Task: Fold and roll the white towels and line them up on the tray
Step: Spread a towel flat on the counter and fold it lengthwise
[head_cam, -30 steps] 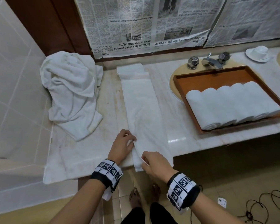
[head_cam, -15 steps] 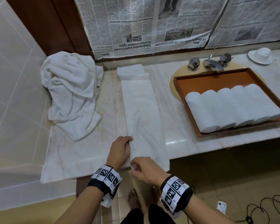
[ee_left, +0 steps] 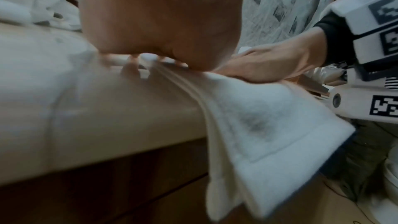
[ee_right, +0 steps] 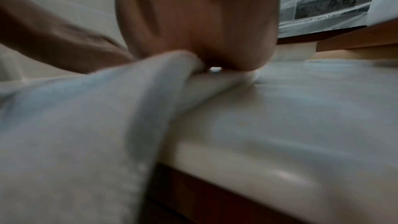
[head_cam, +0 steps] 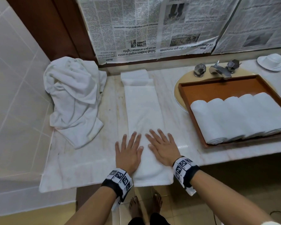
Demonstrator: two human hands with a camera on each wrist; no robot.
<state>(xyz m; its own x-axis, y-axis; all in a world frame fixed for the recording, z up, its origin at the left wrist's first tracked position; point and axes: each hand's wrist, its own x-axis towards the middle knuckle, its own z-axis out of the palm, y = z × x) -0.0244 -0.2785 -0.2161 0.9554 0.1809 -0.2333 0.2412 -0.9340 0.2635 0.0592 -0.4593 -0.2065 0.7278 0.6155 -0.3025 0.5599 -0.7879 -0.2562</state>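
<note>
A white towel [head_cam: 143, 111], folded into a long narrow strip, lies across the marble counter from the back wall to the front edge, where its near end [ee_left: 264, 135] hangs over. My left hand [head_cam: 128, 150] lies flat with spread fingers on the strip's left edge. My right hand [head_cam: 162, 146] lies flat on its right side. A wooden tray [head_cam: 217, 86] over the sink holds several rolled white towels [head_cam: 240, 116] side by side. A crumpled white towel [head_cam: 73, 98] is heaped at the counter's left, against the tiled wall.
A chrome tap [head_cam: 217, 70] with two knobs stands behind the tray. A white cup on a saucer [head_cam: 271, 61] sits at the far right. Newspaper [head_cam: 152, 25] covers the wall behind the counter. Bare feet [head_cam: 144, 207] show on the tiled floor below.
Both hands let go of the strip's near end, which they were pinching at the counter edge. They moved forward and now lie flat on the towel.
</note>
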